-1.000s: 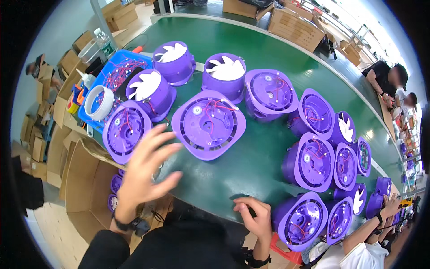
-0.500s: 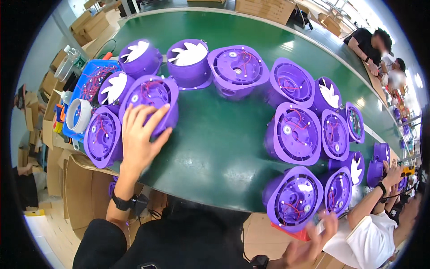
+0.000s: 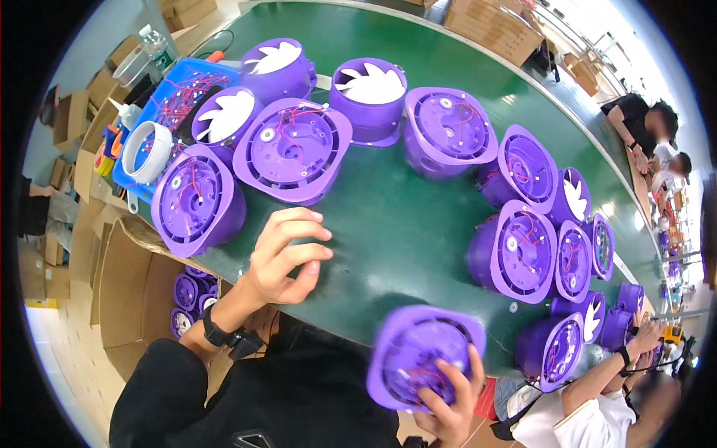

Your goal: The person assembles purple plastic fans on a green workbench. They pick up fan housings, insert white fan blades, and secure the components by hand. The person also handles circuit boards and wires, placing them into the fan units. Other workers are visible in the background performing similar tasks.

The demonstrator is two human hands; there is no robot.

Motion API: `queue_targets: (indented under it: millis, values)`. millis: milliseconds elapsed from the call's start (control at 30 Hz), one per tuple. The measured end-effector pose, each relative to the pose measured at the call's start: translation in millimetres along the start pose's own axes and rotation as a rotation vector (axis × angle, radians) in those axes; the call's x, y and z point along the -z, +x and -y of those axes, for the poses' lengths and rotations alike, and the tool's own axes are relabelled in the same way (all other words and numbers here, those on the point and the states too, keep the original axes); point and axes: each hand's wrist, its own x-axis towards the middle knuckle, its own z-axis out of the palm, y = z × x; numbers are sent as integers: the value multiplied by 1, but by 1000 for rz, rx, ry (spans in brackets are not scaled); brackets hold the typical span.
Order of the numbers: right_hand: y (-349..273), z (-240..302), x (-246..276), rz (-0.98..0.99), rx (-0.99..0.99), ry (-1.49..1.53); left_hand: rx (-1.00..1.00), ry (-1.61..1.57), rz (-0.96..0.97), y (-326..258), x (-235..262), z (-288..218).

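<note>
At the table's near edge, my right hand (image 3: 457, 399) grips a purple plastic fan housing (image 3: 399, 336) by its right side. Red wires and small round fittings show inside the housing, and my fingers reach over its face. Over the green tabletop hangs my left hand (image 3: 287, 257), its fingers loosely bent and apart with nothing in them. Just beyond it stands another purple housing (image 3: 291, 153), wired side up. A further wired housing (image 3: 193, 205) sits at the table's left edge.
More purple housings, some with white fan blades (image 3: 370, 84), line the far and right parts of the green table (image 3: 358, 224). A blue tray (image 3: 179, 78) of red wires lies at left, beside a white ring (image 3: 148, 153). Below, a cardboard box (image 3: 134, 299) holds purple parts. A co-worker (image 3: 590, 403) is at right.
My left hand has let go of the left-hand housing and drawn back toward me. My right hand has taken the front-right housing and brought it leftward to the near edge. The view has shifted.
</note>
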Motion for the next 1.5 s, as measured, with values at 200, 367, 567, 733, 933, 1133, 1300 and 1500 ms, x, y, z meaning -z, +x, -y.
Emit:
queue_targets:
  millis: [200, 367, 567, 733, 933, 1133, 1300, 1500]
  values:
    - [115, -24, -43, -220, -3, -68, 92, -177, -33, 15, -1, 3]
    - [146, -31, -29, -245, 12, -108, 54, -4, 316, 35, -8, -4]
    - [158, -33, -20, -202, -43, -173, 167, -12, 351, 42, -34, -7]
    - [175, -28, -16, -141, -79, -261, 141, 68, 301, 33, -20, -5]
    - [210, -3, -16, -115, 121, -481, 270, -94, 289, 39, 5, -5]
    - [243, -29, -62, -199, 227, -317, 270, -131, 296, 51, 10, -12]
    - [245, -39, -56, -305, 268, -129, 299, -127, 130, 109, 11, -37]
    - [256, -51, 3, -261, -105, 705, 55, -309, -2, 182, -6, -65]
